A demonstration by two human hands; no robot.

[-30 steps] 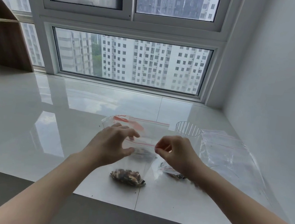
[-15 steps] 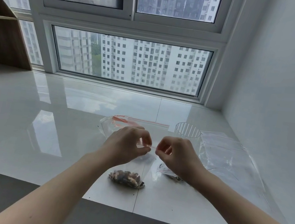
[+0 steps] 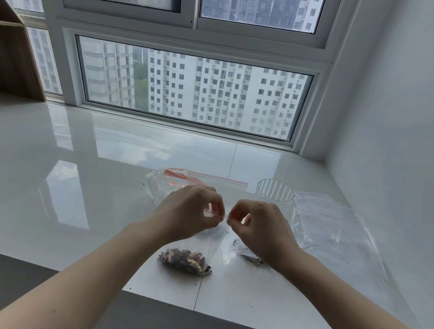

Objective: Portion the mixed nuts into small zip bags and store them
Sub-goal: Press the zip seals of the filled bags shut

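Left hand [image 3: 190, 213] slid toward right hand [image 3: 260, 224]; both pinch nut-filled zip bag [image 3: 185, 260] seal

High-rise flat: window [image 3: 192, 90], tower blocks [image 3: 219, 91]

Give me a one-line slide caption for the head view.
Both hands, left hand and right hand, pinch the zip strip of a small bag of mixed nuts above the white counter.

White sill [image 3: 99, 177]: bags [image 3: 333, 233], cup [image 3: 275, 190].
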